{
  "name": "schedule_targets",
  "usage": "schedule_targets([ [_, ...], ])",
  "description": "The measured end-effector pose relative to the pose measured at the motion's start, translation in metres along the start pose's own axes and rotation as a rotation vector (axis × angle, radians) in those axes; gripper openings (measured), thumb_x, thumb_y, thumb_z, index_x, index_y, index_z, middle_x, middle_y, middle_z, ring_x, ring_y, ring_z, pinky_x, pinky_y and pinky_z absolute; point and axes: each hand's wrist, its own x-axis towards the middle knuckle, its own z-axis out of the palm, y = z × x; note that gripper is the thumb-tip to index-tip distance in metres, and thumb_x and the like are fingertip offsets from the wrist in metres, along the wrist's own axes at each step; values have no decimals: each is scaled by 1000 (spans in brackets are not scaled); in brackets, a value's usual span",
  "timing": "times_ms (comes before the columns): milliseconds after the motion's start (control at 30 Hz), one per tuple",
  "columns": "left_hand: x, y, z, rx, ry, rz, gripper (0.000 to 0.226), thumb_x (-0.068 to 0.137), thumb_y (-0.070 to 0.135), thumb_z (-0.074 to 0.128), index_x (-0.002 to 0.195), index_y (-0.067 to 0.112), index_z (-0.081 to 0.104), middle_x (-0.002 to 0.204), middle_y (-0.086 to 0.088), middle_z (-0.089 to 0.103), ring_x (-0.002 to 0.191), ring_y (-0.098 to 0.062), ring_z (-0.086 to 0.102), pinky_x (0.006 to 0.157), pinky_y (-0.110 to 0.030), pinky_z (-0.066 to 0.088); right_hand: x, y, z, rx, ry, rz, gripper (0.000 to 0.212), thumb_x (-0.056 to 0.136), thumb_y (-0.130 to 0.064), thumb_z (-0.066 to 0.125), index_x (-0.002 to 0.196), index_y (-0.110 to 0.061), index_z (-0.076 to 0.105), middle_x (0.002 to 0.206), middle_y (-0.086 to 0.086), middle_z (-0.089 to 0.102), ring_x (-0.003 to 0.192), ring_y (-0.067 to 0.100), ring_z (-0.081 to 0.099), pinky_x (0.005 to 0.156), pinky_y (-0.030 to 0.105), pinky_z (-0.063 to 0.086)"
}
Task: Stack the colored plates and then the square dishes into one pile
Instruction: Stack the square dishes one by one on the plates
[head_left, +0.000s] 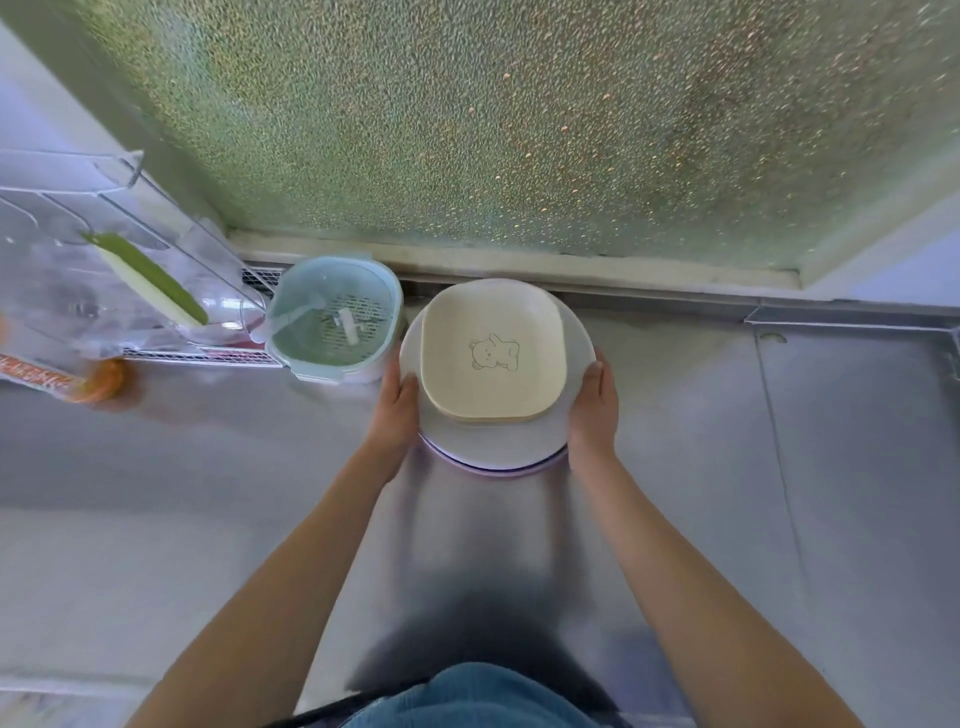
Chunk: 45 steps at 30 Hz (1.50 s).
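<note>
A pile of round plates (493, 441) sits on the steel counter near the back wall; its top plate looks pale grey and a lilac rim shows at the bottom front. On top lie cream square dishes (491, 353), the upper one printed with a bear outline. My left hand (397, 410) grips the pile's left edge, thumb over the rim. On the opposite edge, my right hand (595, 405) holds the pile the same way. How many plates the pile has is hidden.
A pale blue lidded strainer tub (337, 317) stands just left of the pile, almost touching it. Further left is a clear plastic rack (104, 270) holding a green-and-white item. Frosted glass rises behind. A counter seam and raised ledge (852, 317) run at the right.
</note>
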Motion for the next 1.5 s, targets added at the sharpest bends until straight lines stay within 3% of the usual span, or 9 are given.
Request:
schedule_targets([
  [367, 3, -2, -8, 47, 21, 31, 53, 98, 16, 32, 145, 39, 22, 140, 16, 39, 128, -10, 39, 115, -42, 29, 2, 6, 13, -22, 64, -11, 37, 100, -33, 30, 127, -28, 54, 122, -2, 60, 112, 17, 55, 99, 41, 44],
  [533, -5, 7, -5, 148, 60, 64, 53, 99, 11, 30, 148, 29, 20, 133, 11, 40, 118, -9, 38, 103, -27, 29, 0, 4, 14, -66, 71, -54, 38, 100, -29, 28, 130, -24, 52, 124, -2, 58, 115, 18, 53, 100, 39, 43],
  [733, -43, 23, 1, 76, 313, 8, 40, 99, 23, 31, 134, 21, 50, 132, 2, 58, 123, -16, 51, 100, -30, 39, 8, -22, 4, -164, 56, -182, 46, 98, -14, 28, 142, -22, 38, 151, -3, 31, 142, 11, 19, 115, 30, 19],
  [933, -87, 30, 37, -106, 129, 94, 53, 100, 35, 32, 151, 25, 17, 155, 13, 25, 140, -2, 25, 113, -22, 19, -1, -72, 32, -86, -157, -302, 40, 102, -24, 29, 138, -16, 45, 141, -7, 45, 128, 3, 39, 104, 16, 27],
  [1067, -80, 29, 45, -90, 93, 107, 62, 100, 26, 33, 151, 25, -3, 160, 9, 8, 146, -10, 15, 121, -37, 15, -7, -69, 40, -185, -220, -318, 37, 101, -28, 31, 125, -23, 58, 128, -10, 55, 112, -2, 44, 94, 17, 30],
  [1200, -56, 32, 27, -79, 12, 98, 60, 101, 17, 33, 152, 22, 1, 160, 9, 7, 146, -10, 11, 122, -38, 12, -8, -64, 27, -183, -126, -298, 33, 97, -24, 36, 116, -18, 63, 113, -6, 62, 107, 10, 53, 93, 27, 40],
  [1333, -27, 42, 9, -117, -3, 25, 61, 97, 36, 37, 150, 29, 8, 159, 8, 13, 145, -11, 18, 121, -41, 17, -19, -55, 10, -162, -15, -284, 18, 95, -18, 41, 90, -11, 56, 79, -10, 56, 82, 12, 50, 68, 21, 39],
  [1400, -26, 51, 9, -151, 24, -38, 65, 92, 47, 38, 149, 34, 11, 158, 9, 18, 144, -12, 23, 120, -40, 20, -23, -52, 6, -166, -4, -284, 15, 95, -18, 41, 89, -10, 52, 77, -10, 51, 80, 14, 48, 69, 26, 37],
  [1500, -38, 57, 19, -143, 26, -17, 53, 101, 36, 29, 150, 30, 11, 154, 18, 21, 140, -1, 23, 117, -29, 17, -19, -53, 10, -130, -18, -248, 20, 97, -22, 40, 105, -11, 55, 92, -8, 58, 90, 12, 53, 81, 28, 40],
])
